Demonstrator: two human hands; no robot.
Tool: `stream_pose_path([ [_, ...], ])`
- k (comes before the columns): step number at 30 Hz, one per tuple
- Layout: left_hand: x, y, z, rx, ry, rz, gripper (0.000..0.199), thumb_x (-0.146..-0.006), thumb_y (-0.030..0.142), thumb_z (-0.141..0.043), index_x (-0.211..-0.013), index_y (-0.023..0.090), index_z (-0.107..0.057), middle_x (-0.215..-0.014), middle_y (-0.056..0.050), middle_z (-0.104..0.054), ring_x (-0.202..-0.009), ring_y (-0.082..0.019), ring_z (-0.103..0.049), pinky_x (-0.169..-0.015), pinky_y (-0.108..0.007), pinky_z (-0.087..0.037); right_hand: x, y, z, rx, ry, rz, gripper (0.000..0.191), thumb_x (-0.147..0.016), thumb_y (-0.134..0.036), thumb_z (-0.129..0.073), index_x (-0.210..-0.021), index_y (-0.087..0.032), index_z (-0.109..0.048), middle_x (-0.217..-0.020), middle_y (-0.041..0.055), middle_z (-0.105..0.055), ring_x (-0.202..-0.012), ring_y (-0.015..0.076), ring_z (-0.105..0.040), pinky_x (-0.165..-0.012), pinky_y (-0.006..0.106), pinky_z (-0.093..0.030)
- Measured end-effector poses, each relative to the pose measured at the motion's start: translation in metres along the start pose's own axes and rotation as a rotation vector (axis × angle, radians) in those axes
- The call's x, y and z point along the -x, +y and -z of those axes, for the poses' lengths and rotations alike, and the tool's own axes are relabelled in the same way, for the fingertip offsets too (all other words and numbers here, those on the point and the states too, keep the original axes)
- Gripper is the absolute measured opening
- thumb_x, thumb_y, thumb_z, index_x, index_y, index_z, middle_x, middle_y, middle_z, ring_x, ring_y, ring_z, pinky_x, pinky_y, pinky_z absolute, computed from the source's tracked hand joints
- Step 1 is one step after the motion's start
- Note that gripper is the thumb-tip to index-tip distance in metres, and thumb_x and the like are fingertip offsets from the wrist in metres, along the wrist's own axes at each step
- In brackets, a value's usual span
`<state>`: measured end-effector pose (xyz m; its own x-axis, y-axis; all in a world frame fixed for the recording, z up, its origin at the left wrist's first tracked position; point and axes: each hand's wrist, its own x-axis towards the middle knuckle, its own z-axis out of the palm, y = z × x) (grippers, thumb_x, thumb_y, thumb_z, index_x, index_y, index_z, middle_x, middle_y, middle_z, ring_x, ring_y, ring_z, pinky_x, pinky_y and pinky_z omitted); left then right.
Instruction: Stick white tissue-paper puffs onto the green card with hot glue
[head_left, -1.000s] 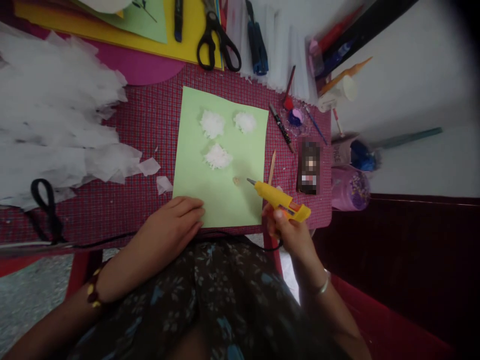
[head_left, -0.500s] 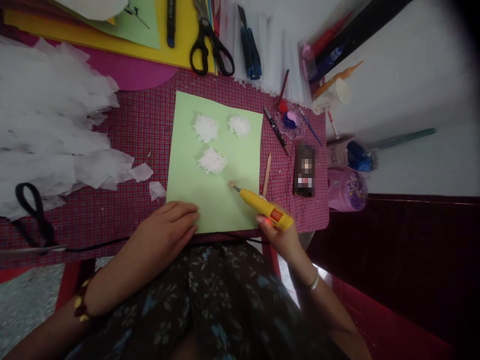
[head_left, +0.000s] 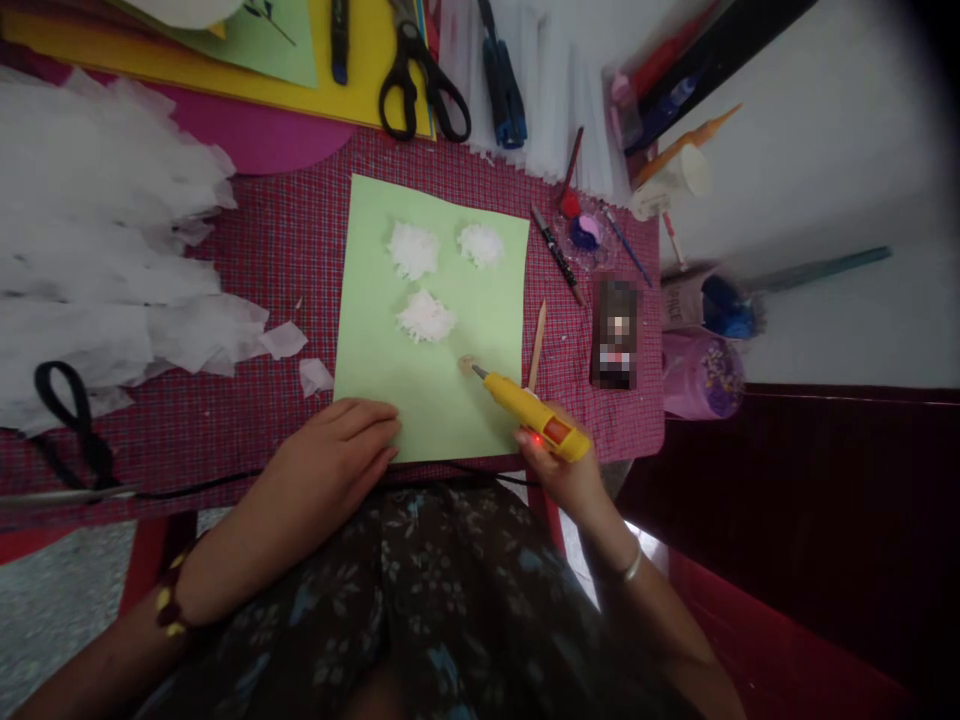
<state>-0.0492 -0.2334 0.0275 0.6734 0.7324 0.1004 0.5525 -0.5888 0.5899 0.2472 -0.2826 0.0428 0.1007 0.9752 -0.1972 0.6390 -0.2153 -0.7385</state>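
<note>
A light green sheet [head_left: 435,400] lies on the checked cloth, bearing three white fluffy paper tufts, one of them [head_left: 426,317] near its middle. My right hand [head_left: 562,470] is wrapped round a yellow glue gun [head_left: 529,410], whose red light glows. The gun's metal tip points at a small glue patch [head_left: 466,365] on the sheet, below and right of the middle tuft. Flat on the sheet's lower left corner rests my left hand [head_left: 341,445], its fingers extended and nothing held.
White tissue squares [head_left: 112,230] are heaped at the left. Black scissors [head_left: 420,85], a blue-black cutter [head_left: 504,90] and clear sticks stand behind the sheet. To the right lie a pencil [head_left: 538,345], a pen [head_left: 556,255], a dark box [head_left: 615,335] and cups. A black cord runs along the front edge.
The view has shifted slightly. The glue gun stays in my right hand with its tip at the same glue patch, and my left hand remains on the sheet.
</note>
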Motion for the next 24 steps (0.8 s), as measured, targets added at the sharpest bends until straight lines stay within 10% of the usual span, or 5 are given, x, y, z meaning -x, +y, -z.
stream_pose_path([
  [24,-0.001,0.0,0.0,0.009,-0.002,0.01,0.028,-0.101,0.024,-0.047,-0.106,0.013,-0.071,-0.114,-0.011,-0.07,-0.104,-0.023,-0.063,-0.094,-0.038,-0.055,0.0,0.0,0.0,-0.048,-0.057,0.012,0.022,-0.089,-0.042,-0.066,-0.093,-0.021,-0.059,-0.087,0.0038,-0.065,-0.078,0.0184,-0.061,-0.069,0.031,-0.048],
])
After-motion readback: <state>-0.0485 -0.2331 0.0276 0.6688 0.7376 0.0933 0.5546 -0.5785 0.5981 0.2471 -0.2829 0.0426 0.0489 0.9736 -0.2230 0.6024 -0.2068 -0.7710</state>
